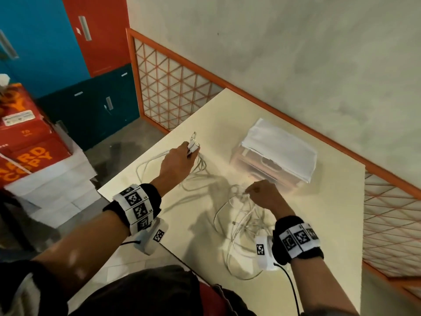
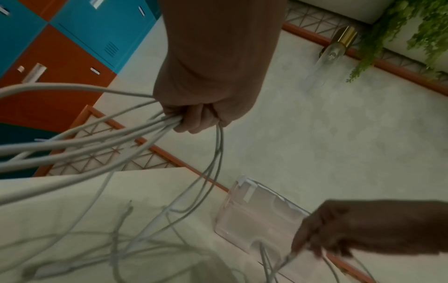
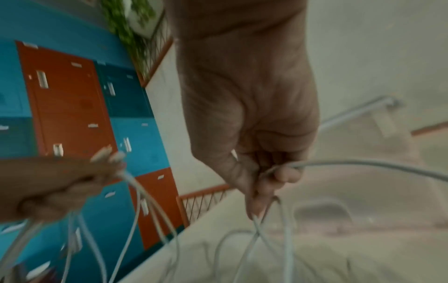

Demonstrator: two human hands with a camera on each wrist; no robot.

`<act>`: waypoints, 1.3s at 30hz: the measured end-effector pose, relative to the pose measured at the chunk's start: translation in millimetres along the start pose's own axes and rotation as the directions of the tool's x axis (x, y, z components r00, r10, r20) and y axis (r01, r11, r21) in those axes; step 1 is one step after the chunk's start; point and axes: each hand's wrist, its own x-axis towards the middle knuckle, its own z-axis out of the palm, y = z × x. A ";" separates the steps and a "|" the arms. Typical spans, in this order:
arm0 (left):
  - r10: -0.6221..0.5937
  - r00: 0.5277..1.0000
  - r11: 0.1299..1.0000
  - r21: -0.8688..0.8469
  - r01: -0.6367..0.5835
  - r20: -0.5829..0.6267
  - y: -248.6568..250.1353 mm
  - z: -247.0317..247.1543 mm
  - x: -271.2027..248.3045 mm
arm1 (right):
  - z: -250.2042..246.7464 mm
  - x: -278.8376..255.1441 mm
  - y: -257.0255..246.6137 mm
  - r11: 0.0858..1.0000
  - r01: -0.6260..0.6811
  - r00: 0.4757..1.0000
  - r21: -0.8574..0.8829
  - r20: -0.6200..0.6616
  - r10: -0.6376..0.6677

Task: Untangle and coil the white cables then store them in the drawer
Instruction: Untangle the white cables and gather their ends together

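Note:
Several white cables lie tangled on the cream table. My left hand is raised over the table's far left and grips a bundle of cable ends, whose plugs stick out past the fingers; the left wrist view shows the strands fanning out of the fist. My right hand pinches one strand of the tangle in front of the clear pink drawer box, between thumb and fingers. The drawer looks closed.
A folded white sheet lies on top of the drawer box. An orange lattice rail runs along the wall behind the table. Blue and orange lockers and orange cartons stand on the left past the table edge.

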 end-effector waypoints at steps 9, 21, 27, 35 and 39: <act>0.095 0.933 0.984 -0.174 -0.035 0.347 37.9 29.7 -13.6 | -67.5 -40.2 3.5 0.923 0.162 0.973 0.350 -0.211 -0.091; 0.175 0.800 0.656 -0.674 0.340 0.573 78.5 35.1 -22.4 | -20.5 -49.2 -30.0 0.794 0.314 0.929 0.520 0.002 -0.369; 0.100 0.945 0.649 -0.741 0.175 0.311 76.5 23.6 -13.0 | -12.0 -50.2 -24.1 0.821 0.307 0.934 0.482 0.013 -0.357; -0.096 0.995 0.430 -0.901 0.051 0.010 52.5 -15.2 16.5 | -32.7 -55.5 72.3 0.848 0.056 0.996 0.527 -0.087 -0.012; -0.049 0.999 0.592 -0.806 0.012 -0.021 50.9 -16.1 13.5 | -47.5 -56.6 83.3 0.866 0.107 0.978 0.489 -0.211 -0.002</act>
